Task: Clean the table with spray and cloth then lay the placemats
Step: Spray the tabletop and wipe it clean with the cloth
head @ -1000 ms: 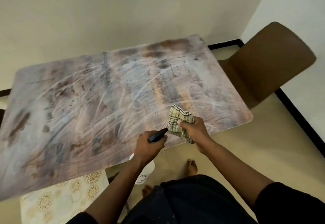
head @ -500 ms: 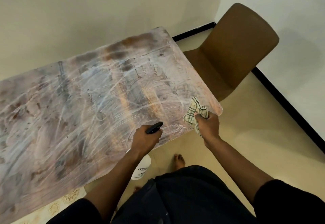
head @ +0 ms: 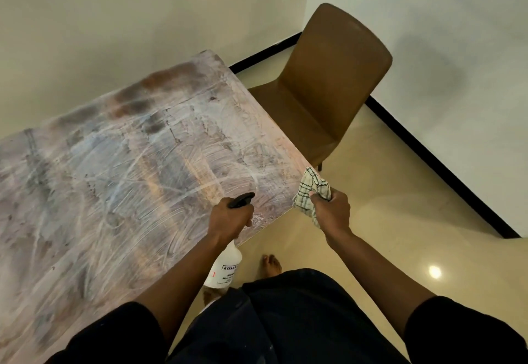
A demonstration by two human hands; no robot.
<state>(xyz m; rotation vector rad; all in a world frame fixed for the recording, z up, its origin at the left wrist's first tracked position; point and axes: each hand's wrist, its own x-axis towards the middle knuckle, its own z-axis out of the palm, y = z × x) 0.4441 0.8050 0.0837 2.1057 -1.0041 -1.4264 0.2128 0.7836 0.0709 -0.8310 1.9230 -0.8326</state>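
While the table (head: 120, 180) is streaked all over with wipe marks, cleaning is judged nearly done; the spray (head: 225, 266) is gripped by the left hand (head: 228, 218), the cloth (head: 313, 192) is clutched off the corner by the right hand (head: 331, 212). No placemats are seen laid.

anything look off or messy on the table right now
The table is covered in whitish swirling wipe streaks. Otherwise nothing is spilled or askew; the cloth and spray bottle are both held in hand.
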